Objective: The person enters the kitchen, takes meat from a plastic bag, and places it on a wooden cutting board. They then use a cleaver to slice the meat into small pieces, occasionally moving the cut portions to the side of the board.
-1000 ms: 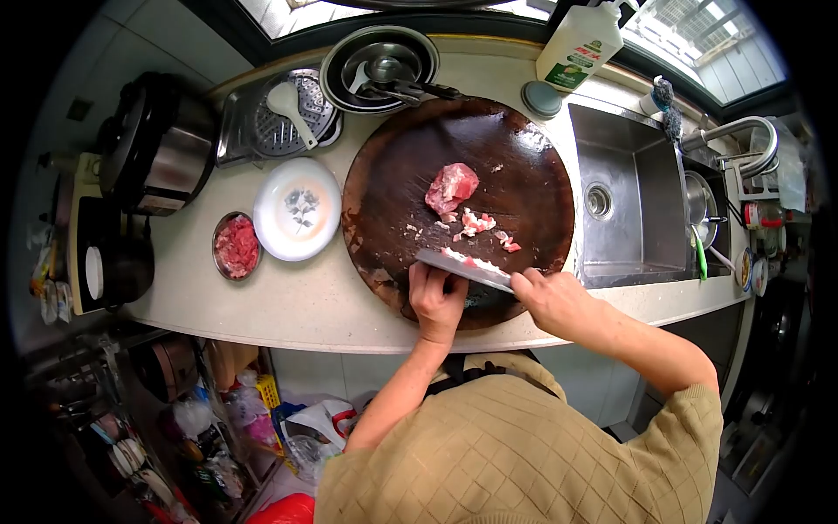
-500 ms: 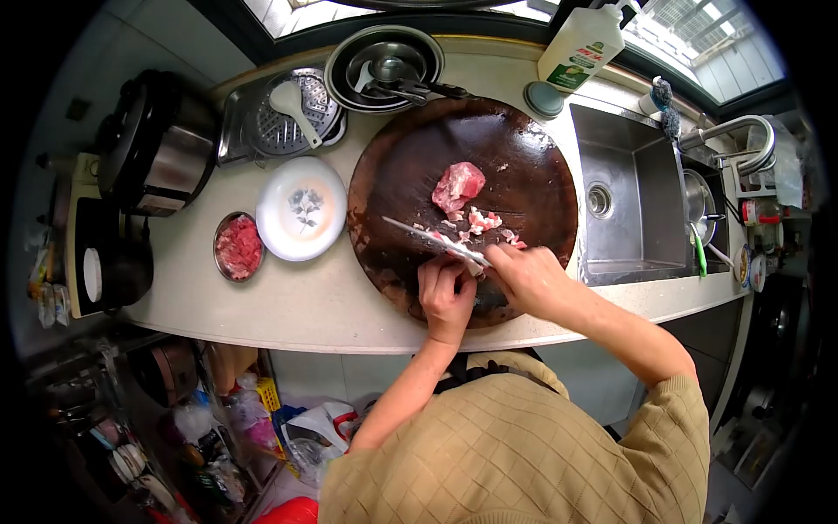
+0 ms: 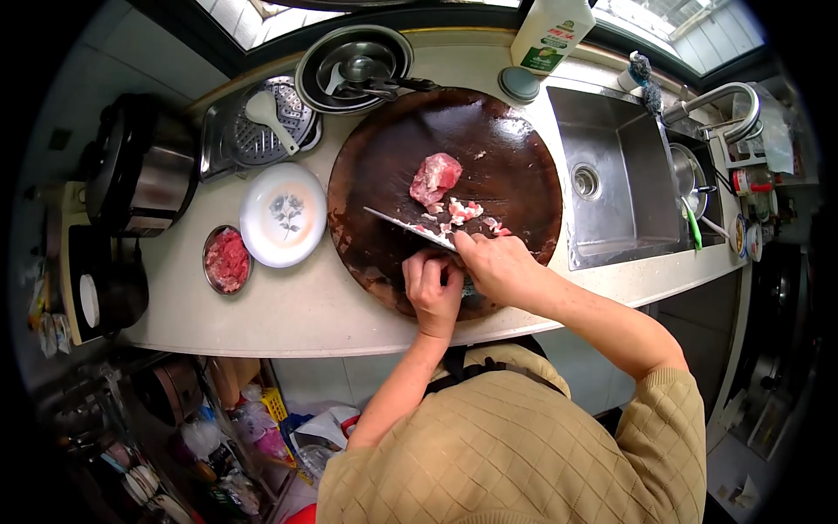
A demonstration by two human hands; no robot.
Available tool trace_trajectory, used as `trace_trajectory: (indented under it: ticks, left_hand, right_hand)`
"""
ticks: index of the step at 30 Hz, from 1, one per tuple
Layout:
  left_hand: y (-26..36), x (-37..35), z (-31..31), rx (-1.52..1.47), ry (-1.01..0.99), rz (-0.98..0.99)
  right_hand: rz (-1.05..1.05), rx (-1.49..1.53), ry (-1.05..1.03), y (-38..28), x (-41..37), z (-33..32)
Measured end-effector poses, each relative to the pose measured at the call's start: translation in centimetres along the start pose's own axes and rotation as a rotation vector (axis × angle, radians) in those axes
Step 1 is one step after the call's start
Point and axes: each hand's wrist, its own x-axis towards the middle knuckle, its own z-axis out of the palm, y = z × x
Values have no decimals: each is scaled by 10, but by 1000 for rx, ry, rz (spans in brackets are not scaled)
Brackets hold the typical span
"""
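A round dark wooden chopping board (image 3: 497, 148) lies on the pale counter. On it sits a chunk of raw pink meat (image 3: 436, 177), with small cut pieces (image 3: 463, 212) just beside it. My right hand (image 3: 495, 265) grips the handle of a cleaver (image 3: 408, 227), whose blade points left across the board's near half. My left hand (image 3: 432, 288) rests curled at the board's near edge, right under the blade and touching my right hand. Whether its fingers hold any meat is hidden.
A small steel bowl of minced meat (image 3: 226, 259) and a white flowered plate (image 3: 282, 214) stand left of the board. Behind are a steamer tray with a white spoon (image 3: 253, 131), stacked pans (image 3: 353, 63), a sink (image 3: 611, 175) at right, a cooker (image 3: 135, 170) at left.
The cleaver swung from lying across the board's near edge to pointing left, and my right hand slid left until it touches my left hand. The view shifted slightly.
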Motion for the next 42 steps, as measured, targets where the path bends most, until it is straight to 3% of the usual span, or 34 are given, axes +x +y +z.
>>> trace_trajectory:
  ticks: [4,8,14,18,21,25,28,34,38,42]
  left_hand:
    - [4,0,0,30,78,77]
    - [5,-4,-4,69,16,60]
    - [21,-18,-4,72,11,-196]
    - [30,-21,-6,194,-79,-137]
    - [36,-22,-4,182,-6,-180]
    - [41,-25,-1,136,12,-256]
    - [32,-27,3,210,41,-87]
    - [29,-29,6,194,43,-87]
    - [26,-27,9,244,82,-10]
    - [29,-31,6,236,6,-120]
  right_hand:
    - [43,78,-33,14,-9,-5]
    - [72,36,-151,37,-51,-37]
    - [11,29,103,36,-51,-31]
    - [-31,136,91,23,-64,-26]
    - [-60,85,148,26,-67,-15]
    - [-124,93,87,20,-78,-17]
    - [-161,50,3,18,-87,-15]
    - [-108,-50,-150,21,-106,-26]
    - [-194,-111,-51,11,-63,-8]
    - [-227,-107,-18,1,-6,3]
